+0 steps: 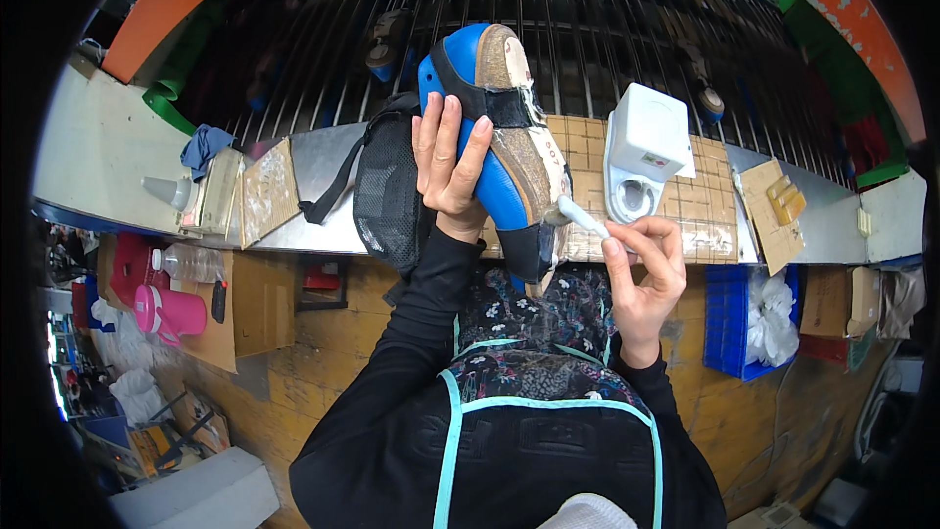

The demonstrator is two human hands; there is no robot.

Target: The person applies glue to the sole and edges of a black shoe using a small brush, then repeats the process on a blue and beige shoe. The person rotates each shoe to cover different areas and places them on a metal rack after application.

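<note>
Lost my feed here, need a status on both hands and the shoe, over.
Left hand gripping blue shoe, sole up. Right hand holding white brush, tip at the sole's edge. White dispenser on the bench beside it, not in the way.

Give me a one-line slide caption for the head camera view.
Left hand holds a blue shoe sole-up while the right hand touches a small white brush to its sole edge, above a metal workbench.
</note>
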